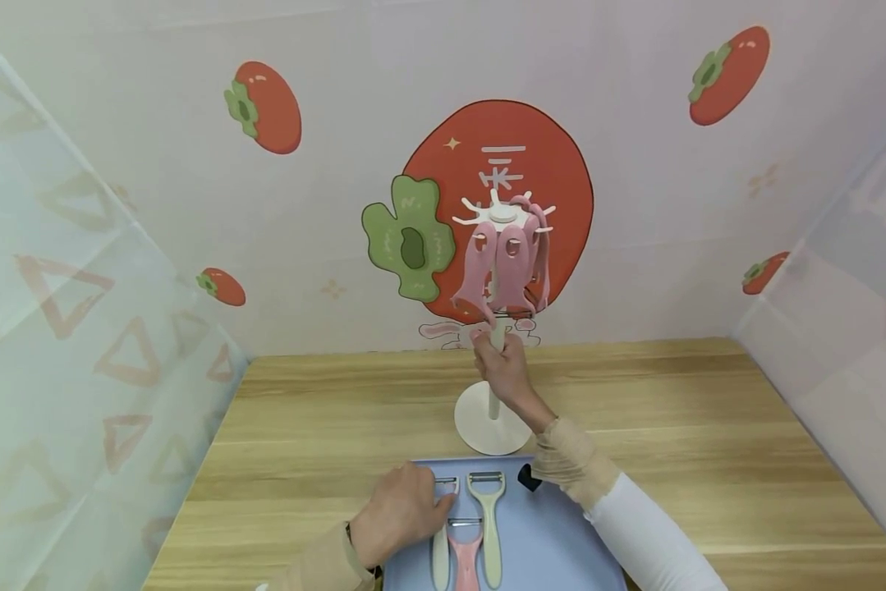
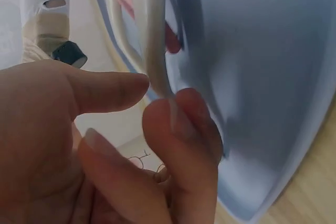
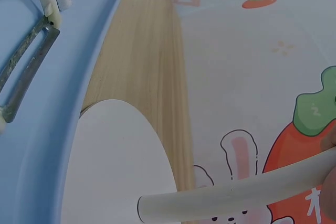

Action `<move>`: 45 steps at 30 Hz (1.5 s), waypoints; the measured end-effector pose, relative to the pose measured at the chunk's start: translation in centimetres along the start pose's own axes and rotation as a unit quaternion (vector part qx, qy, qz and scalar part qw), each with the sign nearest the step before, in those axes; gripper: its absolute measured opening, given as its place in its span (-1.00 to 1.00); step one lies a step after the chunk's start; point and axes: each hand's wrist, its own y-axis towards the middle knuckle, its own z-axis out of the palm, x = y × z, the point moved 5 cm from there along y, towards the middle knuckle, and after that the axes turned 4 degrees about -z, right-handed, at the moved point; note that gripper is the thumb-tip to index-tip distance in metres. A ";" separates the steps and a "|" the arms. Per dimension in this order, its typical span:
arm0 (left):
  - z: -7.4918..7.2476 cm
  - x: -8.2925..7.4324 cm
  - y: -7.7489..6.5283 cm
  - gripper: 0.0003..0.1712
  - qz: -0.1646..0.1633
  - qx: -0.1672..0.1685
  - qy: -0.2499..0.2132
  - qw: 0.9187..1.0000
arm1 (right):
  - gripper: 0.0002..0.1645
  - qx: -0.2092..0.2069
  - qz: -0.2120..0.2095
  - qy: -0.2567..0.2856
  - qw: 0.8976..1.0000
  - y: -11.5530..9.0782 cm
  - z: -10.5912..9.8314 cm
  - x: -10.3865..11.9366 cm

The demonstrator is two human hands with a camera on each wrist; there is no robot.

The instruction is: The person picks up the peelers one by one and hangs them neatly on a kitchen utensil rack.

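A white rotating-style rack (image 1: pixel 503 215) with prongs stands on a round base (image 1: pixel 479 431). Several pink peelers (image 1: pixel 512 267) hang from its prongs by their handle holes. My right hand (image 1: pixel 505 369) grips the pole (image 3: pixel 210 200) below them. Over the blue tray (image 1: pixel 553 550), my left hand (image 1: pixel 401 509) pinches the head end of a cream peeler (image 1: pixel 440 558) between thumb and fingers (image 2: pixel 181 135). Beside it in the tray lie a pink peeler (image 1: pixel 466 558) and a pale green peeler (image 1: pixel 490 525), blades toward the rack.
The tray rests on a wood-grain table (image 1: pixel 324 427), its far edge close to the rack's base. Behind the table rises a wall covering (image 1: pixel 635 271) printed with red fruit, and printed sheets (image 1: pixel 103 328) flank both sides.
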 end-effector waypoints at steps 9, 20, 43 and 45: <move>0.3 0.1 0.2 -0.37 -0.009 0.007 0.026 1.000 | -0.37 0.001 -0.002 0.015 1.000 -0.1 0.0 -0.1; 0.6 0.5 0.5 -0.47 -0.017 0.046 -0.025 0.998 | -0.36 -0.003 -0.005 -0.005 1.000 0.1 0.0 0.0; -2.7 0.3 0.2 -0.63 0.018 -0.008 -0.041 0.999 | -0.36 -0.005 -0.008 0.008 1.000 -0.1 0.1 0.1; -2.9 0.4 0.2 -0.63 0.012 -0.010 -0.049 0.999 | -0.35 -0.006 -0.006 0.009 1.000 -0.1 0.1 0.1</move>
